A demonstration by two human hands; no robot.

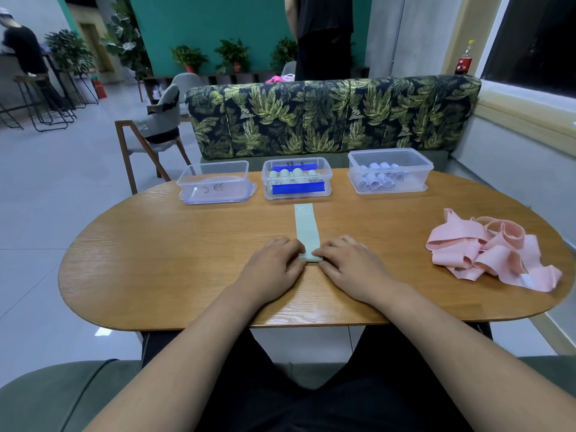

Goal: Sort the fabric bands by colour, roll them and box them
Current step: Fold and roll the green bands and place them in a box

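A pale green fabric band (pixel 306 226) lies flat on the wooden table (pixel 174 244), running away from me. Its near end is curled into a small roll. My left hand (pixel 274 269) and my right hand (pixel 352 269) each pinch one side of that roll with the fingertips. At the back of the table stand three clear plastic boxes: the left box (pixel 215 185) holds no bands, the middle box (pixel 296 179) holds several green rolls, and the right box (pixel 389 174) holds several pale blue rolls. A heap of loose pink bands (pixel 489 254) lies at the right.
A leaf-patterned bench back (pixel 330 113) stands just behind the table. A wooden chair (pixel 152 132) is at the back left. A person in black stands behind the bench (pixel 324 35). The window sill holds a red bottle (pixel 464 59).
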